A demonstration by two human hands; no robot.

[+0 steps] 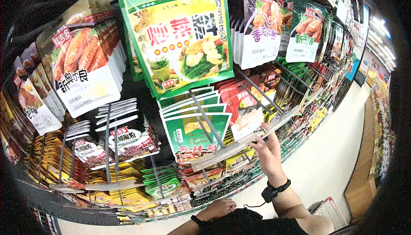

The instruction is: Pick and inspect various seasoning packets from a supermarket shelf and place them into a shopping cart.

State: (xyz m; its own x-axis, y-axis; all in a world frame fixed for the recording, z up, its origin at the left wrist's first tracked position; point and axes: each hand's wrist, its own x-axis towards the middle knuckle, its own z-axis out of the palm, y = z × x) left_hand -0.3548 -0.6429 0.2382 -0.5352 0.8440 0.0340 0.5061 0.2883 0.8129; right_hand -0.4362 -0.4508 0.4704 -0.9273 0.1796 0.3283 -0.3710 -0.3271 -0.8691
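Note:
My right hand (268, 154) is raised to the clear label strip (244, 146) along the front of a rack of seasoning packets. Its fingers are spread around the strip, with the fingertips at or close to it. Just behind them hangs a red and white packet (245, 119). Green and white packets (199, 135) hang to its left on a metal prong. A large green and yellow seasoning pouch (183, 42) hangs above. Low in front of my body, my left hand (220, 208) has loosely bent fingers and nothing visible in it. A black device (271, 193) is strapped to my right wrist.
Pouches picturing roasted wings (86, 58) hang at upper left, and purple and white pouches (261, 26) at upper right. Metal prongs (109, 145) jut out from the rack. A wire shopping basket or cart (327, 214) stands at lower right on the pale floor (318, 164).

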